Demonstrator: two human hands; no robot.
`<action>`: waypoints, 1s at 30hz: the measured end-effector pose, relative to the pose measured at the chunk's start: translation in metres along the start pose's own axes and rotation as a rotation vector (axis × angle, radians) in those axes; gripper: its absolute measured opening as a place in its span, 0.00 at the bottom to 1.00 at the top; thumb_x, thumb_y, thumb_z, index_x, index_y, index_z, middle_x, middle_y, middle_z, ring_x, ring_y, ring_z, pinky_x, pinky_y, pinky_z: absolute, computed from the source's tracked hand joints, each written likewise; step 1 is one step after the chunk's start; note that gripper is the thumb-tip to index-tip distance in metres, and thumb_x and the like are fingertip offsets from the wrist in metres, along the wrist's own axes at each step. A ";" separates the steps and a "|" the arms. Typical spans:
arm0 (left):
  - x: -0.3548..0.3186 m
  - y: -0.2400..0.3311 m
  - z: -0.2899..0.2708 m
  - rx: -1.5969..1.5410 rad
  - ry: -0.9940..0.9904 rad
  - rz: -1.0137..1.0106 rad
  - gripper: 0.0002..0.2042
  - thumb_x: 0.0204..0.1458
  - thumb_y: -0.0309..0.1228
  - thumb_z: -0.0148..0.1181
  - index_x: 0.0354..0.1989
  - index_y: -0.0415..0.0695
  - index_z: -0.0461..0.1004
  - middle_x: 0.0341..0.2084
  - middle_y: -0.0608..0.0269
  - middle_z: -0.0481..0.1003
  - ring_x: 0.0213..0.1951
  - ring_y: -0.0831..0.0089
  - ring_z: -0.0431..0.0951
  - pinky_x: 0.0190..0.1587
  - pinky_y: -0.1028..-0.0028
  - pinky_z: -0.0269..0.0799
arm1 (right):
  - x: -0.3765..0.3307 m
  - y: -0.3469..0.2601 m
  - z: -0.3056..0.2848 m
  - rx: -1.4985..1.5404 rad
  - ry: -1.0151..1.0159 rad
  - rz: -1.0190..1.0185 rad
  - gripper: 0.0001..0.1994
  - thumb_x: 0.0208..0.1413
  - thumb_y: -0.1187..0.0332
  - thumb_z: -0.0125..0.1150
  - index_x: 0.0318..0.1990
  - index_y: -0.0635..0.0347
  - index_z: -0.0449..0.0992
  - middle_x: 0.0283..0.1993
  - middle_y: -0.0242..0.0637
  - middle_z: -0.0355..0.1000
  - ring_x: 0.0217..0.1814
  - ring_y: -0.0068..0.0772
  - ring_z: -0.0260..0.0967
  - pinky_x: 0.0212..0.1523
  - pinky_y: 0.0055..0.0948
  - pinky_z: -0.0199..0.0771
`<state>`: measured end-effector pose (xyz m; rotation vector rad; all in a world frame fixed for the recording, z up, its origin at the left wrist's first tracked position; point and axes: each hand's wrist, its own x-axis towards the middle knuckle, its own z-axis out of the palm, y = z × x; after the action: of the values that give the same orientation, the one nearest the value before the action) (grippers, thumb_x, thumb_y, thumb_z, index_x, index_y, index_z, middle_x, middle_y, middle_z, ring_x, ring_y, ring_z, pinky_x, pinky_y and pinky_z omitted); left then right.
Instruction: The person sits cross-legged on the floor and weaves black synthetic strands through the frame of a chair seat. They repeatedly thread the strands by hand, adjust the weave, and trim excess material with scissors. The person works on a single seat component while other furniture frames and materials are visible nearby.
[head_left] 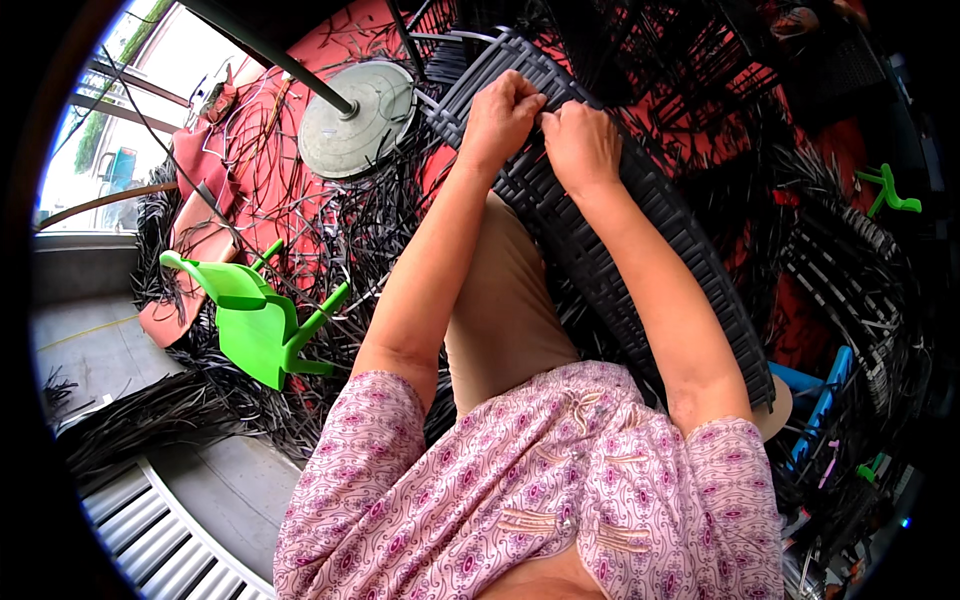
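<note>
Across your lap lies a dark woven panel [610, 230]; your left hand [500, 115] and right hand [580, 145], side by side, pinch its strips near the green stool [255, 320].

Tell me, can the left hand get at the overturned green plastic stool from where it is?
Probably yes: the left hand is busy on the dark woven panel, but only loose dark strips lie between it and the green plastic stool.

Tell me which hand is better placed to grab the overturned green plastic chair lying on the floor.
The left hand, probably. The green plastic chair lies on the person's left, beside the left forearm. The right hand sits on the dark woven plastic panel and would have to cross the body.
</note>
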<state>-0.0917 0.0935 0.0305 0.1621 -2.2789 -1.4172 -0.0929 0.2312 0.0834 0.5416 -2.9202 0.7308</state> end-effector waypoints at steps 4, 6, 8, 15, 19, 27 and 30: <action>-0.003 0.010 -0.005 -0.033 0.153 -0.019 0.07 0.53 0.27 0.65 0.34 0.37 0.73 0.25 0.52 0.78 0.28 0.62 0.79 0.35 0.67 0.75 | -0.018 0.010 0.011 0.225 0.130 -0.136 0.15 0.55 0.65 0.67 0.43 0.68 0.78 0.41 0.55 0.76 0.46 0.56 0.76 0.48 0.45 0.76; -0.003 0.021 -0.010 -0.050 0.224 -0.054 0.07 0.54 0.26 0.64 0.33 0.37 0.73 0.24 0.52 0.77 0.27 0.63 0.78 0.34 0.67 0.74 | -0.027 0.008 0.012 0.278 0.201 -0.185 0.17 0.53 0.68 0.70 0.47 0.69 0.76 0.43 0.55 0.76 0.47 0.55 0.75 0.49 0.44 0.75; -0.003 0.017 -0.013 -0.010 0.318 0.074 0.06 0.56 0.26 0.63 0.33 0.37 0.72 0.23 0.53 0.76 0.26 0.64 0.77 0.32 0.66 0.73 | -0.034 0.002 0.009 0.203 0.246 -0.232 0.17 0.52 0.70 0.70 0.48 0.66 0.76 0.44 0.50 0.75 0.47 0.52 0.75 0.49 0.42 0.75; -0.012 0.041 -0.026 -0.174 0.449 0.132 0.05 0.58 0.23 0.61 0.35 0.38 0.70 0.24 0.57 0.76 0.27 0.68 0.76 0.32 0.70 0.72 | -0.006 -0.009 0.002 0.525 0.229 -0.307 0.20 0.54 0.71 0.68 0.54 0.64 0.74 0.51 0.48 0.75 0.53 0.51 0.74 0.54 0.41 0.75; -0.014 0.053 -0.029 -0.287 0.328 0.128 0.05 0.59 0.24 0.61 0.36 0.38 0.71 0.24 0.63 0.74 0.28 0.80 0.74 0.33 0.77 0.71 | 0.015 -0.009 0.011 0.768 0.108 -0.312 0.14 0.58 0.68 0.66 0.49 0.65 0.77 0.46 0.47 0.80 0.47 0.45 0.79 0.48 0.35 0.78; 0.003 0.004 -0.022 0.000 0.245 -0.098 0.07 0.55 0.30 0.63 0.34 0.38 0.79 0.28 0.52 0.79 0.31 0.61 0.80 0.39 0.67 0.75 | -0.008 0.007 0.020 0.806 0.095 -0.256 0.07 0.61 0.68 0.64 0.41 0.63 0.80 0.36 0.43 0.80 0.37 0.40 0.80 0.39 0.32 0.78; 0.006 -0.021 -0.014 0.339 0.140 -0.044 0.07 0.52 0.30 0.65 0.36 0.42 0.81 0.28 0.55 0.80 0.32 0.62 0.82 0.37 0.65 0.76 | -0.017 0.006 0.025 0.686 0.158 -0.400 0.06 0.60 0.69 0.65 0.39 0.62 0.79 0.35 0.42 0.78 0.37 0.43 0.78 0.38 0.35 0.77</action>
<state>-0.0938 0.0698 0.0189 0.4049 -2.3912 -0.9945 -0.0790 0.2295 0.0557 1.0172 -2.2467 1.6070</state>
